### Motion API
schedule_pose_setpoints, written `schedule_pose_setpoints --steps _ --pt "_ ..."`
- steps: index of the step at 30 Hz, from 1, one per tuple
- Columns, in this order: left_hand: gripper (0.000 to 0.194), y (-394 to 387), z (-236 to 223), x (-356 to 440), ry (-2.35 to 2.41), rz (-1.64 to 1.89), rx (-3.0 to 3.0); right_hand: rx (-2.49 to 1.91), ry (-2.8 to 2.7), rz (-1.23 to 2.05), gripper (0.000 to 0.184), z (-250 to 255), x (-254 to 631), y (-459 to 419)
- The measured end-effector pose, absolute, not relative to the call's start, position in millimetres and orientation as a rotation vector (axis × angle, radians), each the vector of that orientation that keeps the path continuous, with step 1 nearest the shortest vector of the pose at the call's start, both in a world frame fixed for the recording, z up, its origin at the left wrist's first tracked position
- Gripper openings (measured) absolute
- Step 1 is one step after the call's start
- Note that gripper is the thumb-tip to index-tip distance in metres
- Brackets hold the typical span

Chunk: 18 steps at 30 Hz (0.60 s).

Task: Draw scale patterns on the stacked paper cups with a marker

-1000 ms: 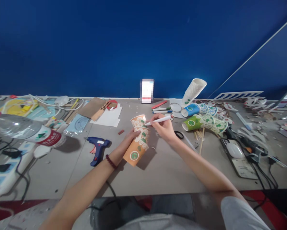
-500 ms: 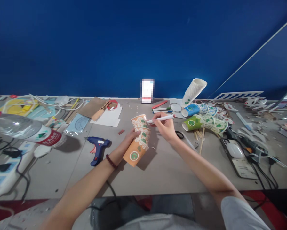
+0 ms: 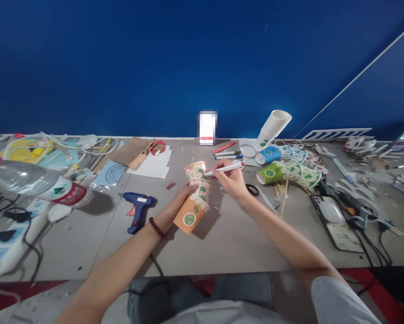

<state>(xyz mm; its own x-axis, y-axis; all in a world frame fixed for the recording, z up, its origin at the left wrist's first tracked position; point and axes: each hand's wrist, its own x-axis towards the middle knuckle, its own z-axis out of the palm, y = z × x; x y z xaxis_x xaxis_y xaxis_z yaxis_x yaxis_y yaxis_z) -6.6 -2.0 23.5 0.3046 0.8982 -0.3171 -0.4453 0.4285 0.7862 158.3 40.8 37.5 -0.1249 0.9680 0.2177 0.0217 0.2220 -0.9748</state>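
My left hand (image 3: 185, 194) is closed round a curved stack of orange paper cups (image 3: 190, 217), printed with white swirls and green spots and tilted over the table. In my right hand (image 3: 231, 179) is a white marker (image 3: 229, 167), gripped like a pen. Its tip meets or nearly meets the side of the top cup, close to the rim. To the left of the cups lies a blue glue gun (image 3: 139, 210). Beyond my right hand are several other markers (image 3: 228, 157) on the table.
Blue cups (image 3: 268, 154) and green cups (image 3: 272, 173) lie at right, by a leaning stack of white cups (image 3: 272, 130). A phone (image 3: 337, 222), scissors (image 3: 252, 190) and wooden sticks (image 3: 284, 198) are nearby. A water bottle (image 3: 36, 182) and power strip (image 3: 15, 234) occupy the left.
The marker in my right hand has shifted slightly left and down along the top cup. My left hand and the orange cups have hardly moved.
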Motion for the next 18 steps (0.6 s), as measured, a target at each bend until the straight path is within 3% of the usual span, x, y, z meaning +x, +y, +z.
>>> schedule_pose_setpoints --steps 18 --pt "0.046 -6 29 -5 0.845 0.942 0.532 -0.941 -1.379 1.112 0.008 37 159 42"
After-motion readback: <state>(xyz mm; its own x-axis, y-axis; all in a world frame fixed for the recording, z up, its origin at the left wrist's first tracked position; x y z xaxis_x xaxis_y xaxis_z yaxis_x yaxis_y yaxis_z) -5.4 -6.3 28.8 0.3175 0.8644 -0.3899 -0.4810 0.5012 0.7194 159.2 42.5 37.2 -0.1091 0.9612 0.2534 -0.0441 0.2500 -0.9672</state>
